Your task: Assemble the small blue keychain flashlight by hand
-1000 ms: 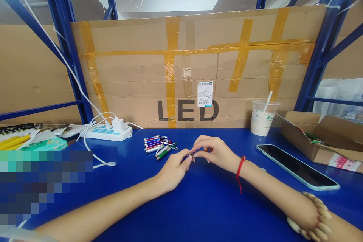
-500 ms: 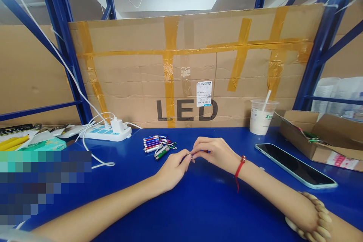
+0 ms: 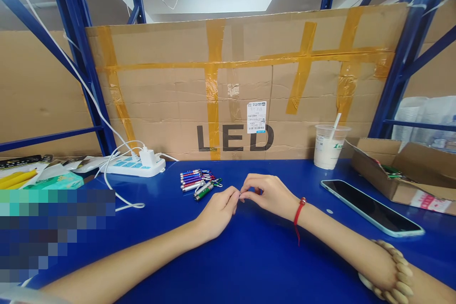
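Observation:
My left hand (image 3: 219,210) and my right hand (image 3: 269,194) meet fingertip to fingertip above the blue table (image 3: 256,266). Both are closed in a pinch, thumb against fingers. Whatever lies between the fingertips is too small and too covered to name. Just behind my left hand lies a pile of small metallic pen-like cylinders (image 3: 194,180) in blue, red, purple and silver. A green one with a clip (image 3: 204,192) rests at the front of that pile, nearest my left hand.
On the right are a phone (image 3: 372,206), a plastic cup with a straw (image 3: 329,149) and an open cardboard box (image 3: 402,175). A white power strip (image 3: 133,166) with cables sits at left. Behind everything stands a large cardboard panel (image 3: 171,104).
My right hand's fingers have curled and shifted slightly left, closer against the left fingertips. A small pale spot on the table beside the right forearm shows more fully. The left hand has barely moved.

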The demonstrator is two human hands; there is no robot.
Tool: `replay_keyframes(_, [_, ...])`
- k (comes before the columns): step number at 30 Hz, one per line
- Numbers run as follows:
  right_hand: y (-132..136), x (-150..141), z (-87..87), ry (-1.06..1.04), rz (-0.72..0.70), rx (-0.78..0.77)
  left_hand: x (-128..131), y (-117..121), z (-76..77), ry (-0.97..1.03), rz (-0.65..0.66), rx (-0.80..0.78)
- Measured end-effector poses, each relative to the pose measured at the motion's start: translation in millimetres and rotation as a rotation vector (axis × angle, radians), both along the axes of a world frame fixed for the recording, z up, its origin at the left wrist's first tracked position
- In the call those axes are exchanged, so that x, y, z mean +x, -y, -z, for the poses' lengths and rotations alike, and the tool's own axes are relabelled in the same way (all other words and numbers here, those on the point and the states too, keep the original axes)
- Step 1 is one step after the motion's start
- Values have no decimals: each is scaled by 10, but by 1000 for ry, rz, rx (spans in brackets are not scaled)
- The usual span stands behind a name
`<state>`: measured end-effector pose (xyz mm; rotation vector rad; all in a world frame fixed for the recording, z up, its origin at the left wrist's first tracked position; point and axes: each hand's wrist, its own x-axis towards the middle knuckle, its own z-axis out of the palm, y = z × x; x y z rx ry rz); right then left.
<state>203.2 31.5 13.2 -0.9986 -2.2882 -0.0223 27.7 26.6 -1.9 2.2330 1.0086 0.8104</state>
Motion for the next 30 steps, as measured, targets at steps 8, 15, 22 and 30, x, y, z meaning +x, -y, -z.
replay_keyframes(8, [-11,-8,56,-21,60,-31,2,29,-23,-31,-73,10])
replay_keyframes(15, [-25,13,25,-31,74,-9,-13,-21,17,-34,37,137])
replay_keyframes(22, [-32,-24,89,-159,88,-148,-33,-32,46,-24,95,235])
replay_keyframes(30, [11,-104,136,-354,121,-475,-59,-38,79,-217,38,369])
